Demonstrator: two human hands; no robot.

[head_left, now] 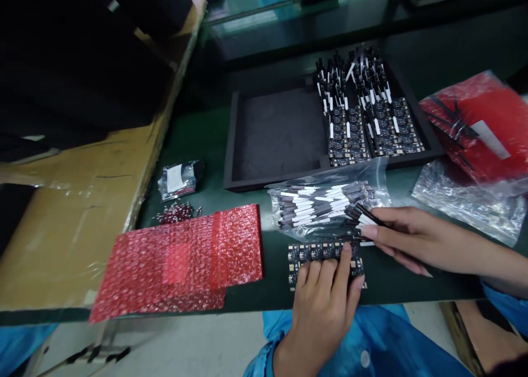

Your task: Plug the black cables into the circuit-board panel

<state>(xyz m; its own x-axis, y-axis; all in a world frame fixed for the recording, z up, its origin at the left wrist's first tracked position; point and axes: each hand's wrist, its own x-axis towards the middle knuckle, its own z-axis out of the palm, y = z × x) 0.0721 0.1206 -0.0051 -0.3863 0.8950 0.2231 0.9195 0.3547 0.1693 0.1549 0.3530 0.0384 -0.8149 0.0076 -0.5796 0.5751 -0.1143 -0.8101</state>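
My left hand [324, 302] presses on a dark circuit board panel [317, 251] near the table's front edge. Its index finger reaches the panel's top edge, and the thumb rests by the right side. In my right hand [406, 236], thumb and fingers pinch a few thin black strips with white labels [369, 216], just above the panel's upper right corner. Whether these are cables I cannot tell. Beneath them lies a clear plastic bag [379, 181] with many similar labelled strips [305, 206] on or in it.
Behind the bag is a black foam tray [233, 146], its right side filled with boards [383, 126] and strips. A red bubble-wrap pouch [190, 256], small red-and-white parts [175, 213] and a small bag [177, 180] lie left. Red packaging [487, 126] is right; a cardboard box [82, 217] stands far left.
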